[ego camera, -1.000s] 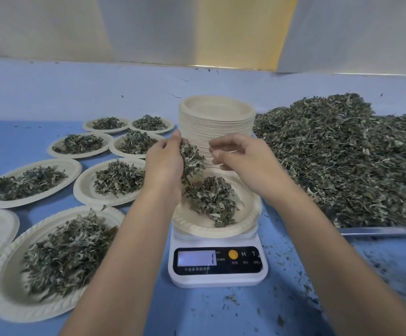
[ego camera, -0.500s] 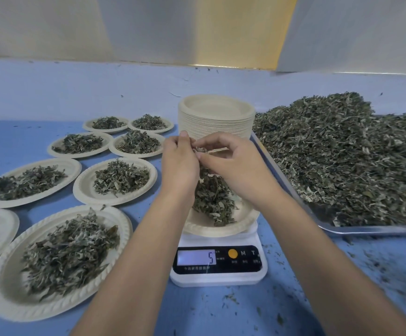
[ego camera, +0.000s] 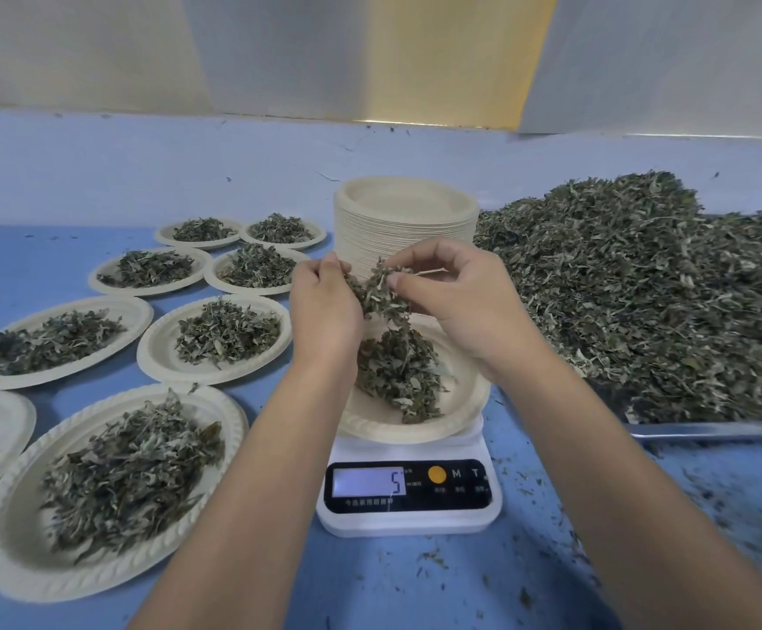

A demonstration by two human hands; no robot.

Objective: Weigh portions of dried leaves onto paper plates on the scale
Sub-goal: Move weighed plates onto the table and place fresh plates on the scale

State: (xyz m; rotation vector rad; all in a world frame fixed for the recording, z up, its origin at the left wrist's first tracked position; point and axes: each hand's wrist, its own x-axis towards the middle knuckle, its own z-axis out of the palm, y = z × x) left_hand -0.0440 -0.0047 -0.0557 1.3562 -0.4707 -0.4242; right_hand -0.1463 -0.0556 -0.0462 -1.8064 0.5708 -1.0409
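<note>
Bare forearms, left hand [ego camera: 324, 311], right hand [ego camera: 458, 302]

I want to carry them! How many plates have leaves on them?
9: back pair, second pair, third pair, front plate, edge plate cut off, scale plate. More may lie outside view.

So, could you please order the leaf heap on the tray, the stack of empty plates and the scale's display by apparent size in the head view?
1. leaf heap, clearly largest, cut by the right edge
2. stack of empty plates
3. scale's display, smallest though nearest the camera
</note>
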